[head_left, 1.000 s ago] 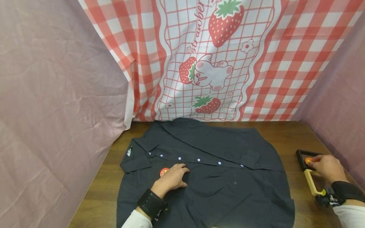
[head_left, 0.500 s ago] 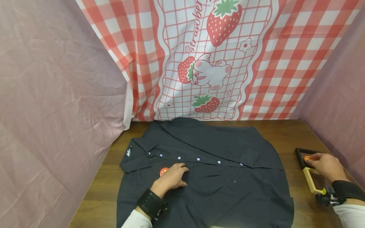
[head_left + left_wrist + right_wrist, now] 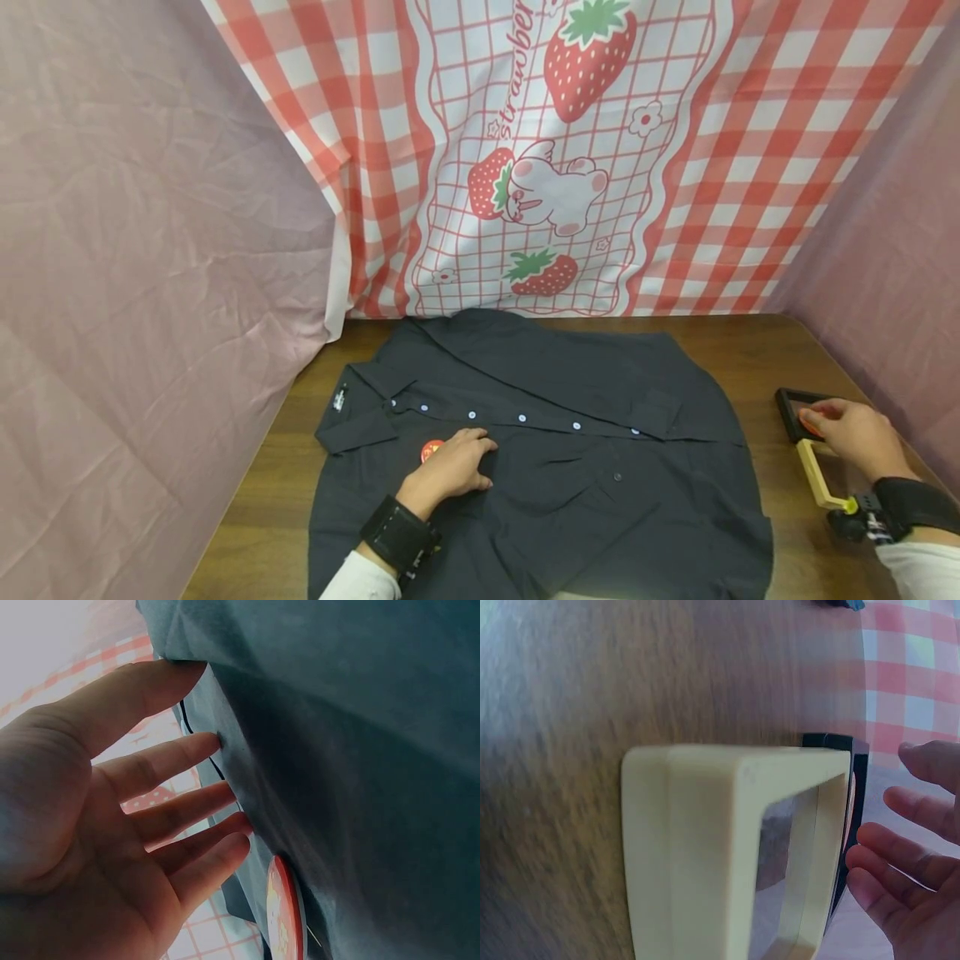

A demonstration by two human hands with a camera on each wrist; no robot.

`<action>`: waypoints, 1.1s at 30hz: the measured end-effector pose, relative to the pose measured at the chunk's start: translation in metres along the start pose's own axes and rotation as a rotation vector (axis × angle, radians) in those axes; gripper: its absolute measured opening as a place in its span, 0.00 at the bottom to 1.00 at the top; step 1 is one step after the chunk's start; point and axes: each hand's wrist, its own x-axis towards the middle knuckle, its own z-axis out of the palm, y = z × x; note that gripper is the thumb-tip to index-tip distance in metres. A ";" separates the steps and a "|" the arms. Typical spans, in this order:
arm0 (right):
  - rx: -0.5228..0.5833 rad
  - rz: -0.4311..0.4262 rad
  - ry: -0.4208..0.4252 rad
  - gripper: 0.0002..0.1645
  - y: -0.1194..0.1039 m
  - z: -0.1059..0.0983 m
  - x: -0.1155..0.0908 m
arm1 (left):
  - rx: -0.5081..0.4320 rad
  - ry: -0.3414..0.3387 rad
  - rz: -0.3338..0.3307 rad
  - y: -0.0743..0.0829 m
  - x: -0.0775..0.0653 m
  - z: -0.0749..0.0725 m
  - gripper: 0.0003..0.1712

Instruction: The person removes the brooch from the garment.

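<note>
Loosely spreading left hand, lower centre, beside probably light, stiff badge, needing rim hold; not discerning grip in right hand.

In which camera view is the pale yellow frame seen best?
The right wrist view: the pale yellow frame appears large and close there. The head view shows it small, partly hidden by the right hand; the left wrist view does not show it.
</note>
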 end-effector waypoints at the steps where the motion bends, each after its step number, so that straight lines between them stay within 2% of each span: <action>1: 0.001 -0.008 0.002 0.38 0.000 0.000 -0.001 | 0.001 0.002 0.002 0.000 0.000 0.000 0.29; 5: 0.024 -0.043 0.021 0.38 -0.002 0.002 -0.003 | 0.010 0.010 0.006 0.000 0.000 0.001 0.29; 11: 0.054 -0.049 0.069 0.38 -0.010 0.004 -0.005 | -0.001 0.013 0.004 -0.001 0.000 0.002 0.29; 19: 0.083 -0.091 0.127 0.34 -0.015 0.006 -0.008 | -0.002 0.018 0.010 0.001 -0.001 -0.001 0.29; 27: 0.113 -0.047 0.134 0.36 -0.021 0.007 -0.011 | 0.016 0.029 0.018 0.002 -0.002 0.000 0.28; 33: 0.118 -0.061 0.151 0.34 -0.022 0.008 -0.013 | 0.012 0.027 0.016 0.002 -0.003 -0.001 0.28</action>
